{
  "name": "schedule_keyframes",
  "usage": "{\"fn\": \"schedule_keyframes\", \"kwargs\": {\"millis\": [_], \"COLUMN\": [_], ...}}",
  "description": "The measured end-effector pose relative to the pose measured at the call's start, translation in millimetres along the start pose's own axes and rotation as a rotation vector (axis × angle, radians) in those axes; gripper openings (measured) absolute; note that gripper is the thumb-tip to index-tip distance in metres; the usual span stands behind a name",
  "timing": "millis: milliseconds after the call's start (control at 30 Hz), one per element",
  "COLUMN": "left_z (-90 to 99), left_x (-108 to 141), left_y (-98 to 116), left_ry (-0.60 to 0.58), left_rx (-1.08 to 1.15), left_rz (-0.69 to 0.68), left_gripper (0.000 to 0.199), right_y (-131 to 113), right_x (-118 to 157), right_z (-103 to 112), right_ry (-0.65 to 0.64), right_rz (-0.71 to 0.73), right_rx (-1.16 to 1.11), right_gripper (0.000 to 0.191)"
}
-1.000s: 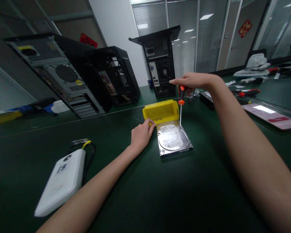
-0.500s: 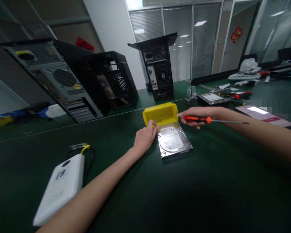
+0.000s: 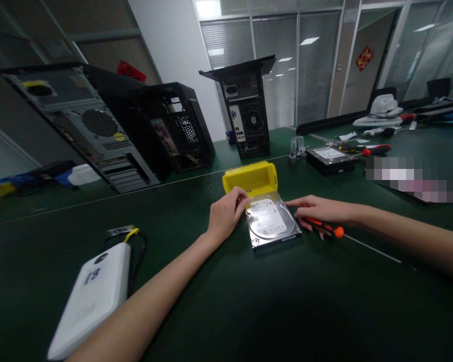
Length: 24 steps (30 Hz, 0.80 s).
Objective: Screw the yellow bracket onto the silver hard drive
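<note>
A silver hard drive [image 3: 269, 221] lies flat on the green table, its far edge against an open yellow box [image 3: 251, 178]. My left hand [image 3: 228, 208] is at the drive's far left corner, thumb and fingers closed; whatever they pinch is too small to make out. On the other side, my right hand [image 3: 317, 213] has its index finger stretched to the drive's right edge. Its other fingers curl round the orange and black handle of a screwdriver [image 3: 338, 232], whose shaft points right, away from the drive.
Black computer cases [image 3: 113, 125] stand along the back left and centre. A white power bank [image 3: 92, 299] with a cable lies at the left. Toward the right are another hard drive [image 3: 330, 155], pliers [image 3: 377, 150], a clear plastic piece [image 3: 297, 146] and a blurred flat object [image 3: 411, 180].
My right hand has moved from the yellow box down to the drive's right edge, and the screwdriver now tilts downward to the right. My left hand has hardly moved.
</note>
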<state>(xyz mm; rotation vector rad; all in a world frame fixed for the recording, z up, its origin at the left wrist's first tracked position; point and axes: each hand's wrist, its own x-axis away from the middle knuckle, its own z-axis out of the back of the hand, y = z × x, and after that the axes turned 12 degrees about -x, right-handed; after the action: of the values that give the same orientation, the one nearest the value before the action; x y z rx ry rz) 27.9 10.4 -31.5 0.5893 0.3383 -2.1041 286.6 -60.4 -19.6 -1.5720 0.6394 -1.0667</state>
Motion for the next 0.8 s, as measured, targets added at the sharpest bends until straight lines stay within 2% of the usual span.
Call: {"fn": "schedule_keyframes", "kwargs": {"millis": [167, 367, 433, 600, 800], "left_z": [0.8, -1.8, -1.5, 1.9, 4.9], "left_x": [-1.7, -1.7, -1.1, 0.2, 0.2], "left_y": [-0.6, -3.9, -4.1, -2.4, -4.1], "left_ry": [0.048, 0.035, 0.025, 0.001, -0.004], "left_rx": [0.095, 0.123, 0.135, 0.183, 0.24], "left_rz": [-0.099, -0.154, -0.157, -0.167, -0.179], "left_gripper": [0.013, 0.015, 0.016, 0.017, 0.018], "right_y": [1.6, 2.7, 3.0, 5.2, 14.7], "right_x": [-3.9, -14.4, -18.3, -22.1, -21.4], "right_z": [0.1, -15.6, -22.1, -30.3, -27.3], "right_ry": [0.029, -0.024, 0.012, 0.192, 0.182], "right_rz": [0.068, 0.07, 0.082, 0.168, 0.349], "right_rx": [0.034, -0.147, -0.167, -0.222, -0.268], "right_gripper": [0.058, 0.058, 0.056, 0.044, 0.028]}}
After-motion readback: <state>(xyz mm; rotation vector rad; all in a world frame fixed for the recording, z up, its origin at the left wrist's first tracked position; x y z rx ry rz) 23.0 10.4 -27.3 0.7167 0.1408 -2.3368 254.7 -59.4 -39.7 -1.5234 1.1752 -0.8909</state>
